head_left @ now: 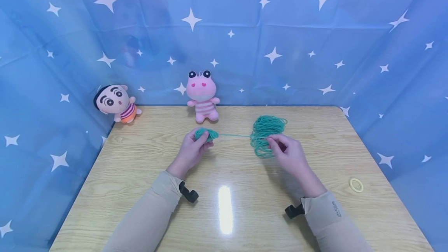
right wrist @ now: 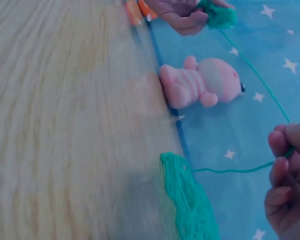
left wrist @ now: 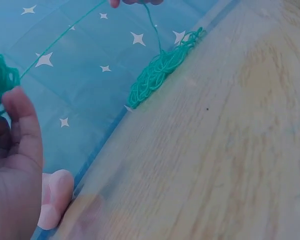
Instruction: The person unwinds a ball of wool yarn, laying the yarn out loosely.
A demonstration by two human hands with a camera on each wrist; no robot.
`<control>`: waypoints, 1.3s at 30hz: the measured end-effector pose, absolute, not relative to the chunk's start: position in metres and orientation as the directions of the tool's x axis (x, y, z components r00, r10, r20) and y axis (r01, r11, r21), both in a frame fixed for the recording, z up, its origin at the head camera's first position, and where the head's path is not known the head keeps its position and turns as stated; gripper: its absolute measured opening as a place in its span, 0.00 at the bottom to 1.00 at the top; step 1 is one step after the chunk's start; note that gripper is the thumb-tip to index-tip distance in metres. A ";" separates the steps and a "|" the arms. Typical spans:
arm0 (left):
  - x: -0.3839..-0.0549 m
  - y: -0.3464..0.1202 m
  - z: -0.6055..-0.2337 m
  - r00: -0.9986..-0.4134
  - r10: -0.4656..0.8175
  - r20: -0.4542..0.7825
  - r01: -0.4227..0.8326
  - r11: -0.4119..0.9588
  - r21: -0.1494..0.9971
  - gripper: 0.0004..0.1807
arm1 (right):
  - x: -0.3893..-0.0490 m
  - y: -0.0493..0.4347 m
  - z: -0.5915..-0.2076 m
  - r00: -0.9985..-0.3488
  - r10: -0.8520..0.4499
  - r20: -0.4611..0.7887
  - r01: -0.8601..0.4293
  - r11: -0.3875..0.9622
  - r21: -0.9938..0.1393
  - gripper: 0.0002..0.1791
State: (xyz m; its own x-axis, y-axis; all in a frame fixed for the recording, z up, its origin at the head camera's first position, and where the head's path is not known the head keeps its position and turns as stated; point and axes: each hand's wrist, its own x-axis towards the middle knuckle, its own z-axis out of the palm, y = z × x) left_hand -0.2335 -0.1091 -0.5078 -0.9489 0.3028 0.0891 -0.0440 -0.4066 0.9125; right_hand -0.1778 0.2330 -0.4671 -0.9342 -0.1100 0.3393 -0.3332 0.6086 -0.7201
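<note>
A small bundle of green yarn (head_left: 209,134) is held in my left hand (head_left: 190,151), the thumb laid across it. One strand (head_left: 232,135) runs taut from that bundle to my right hand (head_left: 289,154), which pinches it between thumb and fingers. On the table under the right hand lies a loose, looped skein of green yarn (head_left: 268,127). In the right wrist view, the strand passes through the right fingers (right wrist: 279,170) and dips down to the skein (right wrist: 187,200). The left wrist view shows the wound bundle (left wrist: 2,82) at the left fingertips.
A pink plush toy (head_left: 202,96) with striped body sits at the table's back edge. Another plush doll (head_left: 117,102) leans at the back left corner. A pale yellow ring (head_left: 356,185) lies on the wooden table (head_left: 245,205) at the right. Blue star-patterned cloth (head_left: 224,42) surrounds the table.
</note>
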 end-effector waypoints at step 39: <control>-0.235 -0.112 -0.507 -0.870 0.490 -0.059 -0.234 -0.304 0.923 0.05 | -0.178 0.282 -0.468 -0.924 0.158 0.347 -0.164 0.658 -0.735 0.17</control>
State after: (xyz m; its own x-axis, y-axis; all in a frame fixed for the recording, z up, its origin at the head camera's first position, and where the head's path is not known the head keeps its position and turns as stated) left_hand -0.2351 -0.1120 -0.5073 -0.8700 0.4895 -0.0593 -0.2341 -0.3042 0.9234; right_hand -0.1780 0.2824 -0.4684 -0.9244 0.1576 0.3472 -0.1637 0.6583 -0.7348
